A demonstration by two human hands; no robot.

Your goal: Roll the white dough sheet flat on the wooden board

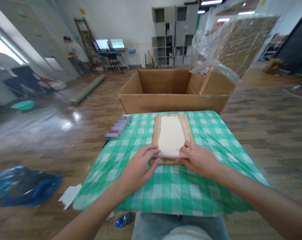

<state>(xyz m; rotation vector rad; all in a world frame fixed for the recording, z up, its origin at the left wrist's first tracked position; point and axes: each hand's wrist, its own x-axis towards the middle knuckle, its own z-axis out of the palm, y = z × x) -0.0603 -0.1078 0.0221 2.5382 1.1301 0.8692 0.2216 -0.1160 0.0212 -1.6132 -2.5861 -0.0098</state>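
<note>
A flat wooden board (pixel 172 136) topped with a long white foam-like sheet (pixel 171 136) lies lengthwise in the middle of a small table covered by a green-and-white checked cloth (pixel 210 133). Both hands meet at its near end: the left hand (pixel 138 168) lies with fingers spread and pressed on the near left corner, and the right hand (pixel 199 159) rests on the near right corner, its fingertips on the edge of the white sheet. Neither hand is clenched; whether the fingers pinch the sheet or only press on it cannot be told. Just beyond the table's far edge stands a large open brown cardboard box (pixel 174 90), and a crumpled clear plastic wrap over a cardboard slab (pixel 230 50) rises from its right side. A blurred small object (pixel 118 127) lies on the cloth to the left of the board. On the wooden floor to the left lie a crumpled blue plastic bag (pixel 21 185), a scrap of white paper (pixel 69 195) and, farther off, a rolled grey mat (pixel 87 89). A blue bottle (pixel 123 220) lies under the table's near edge. A person (pixel 74 53) stands far off by a desk with two lit monitors (pixel 110 44), and grey lockers (pixel 174 35) line the back wall.
</note>
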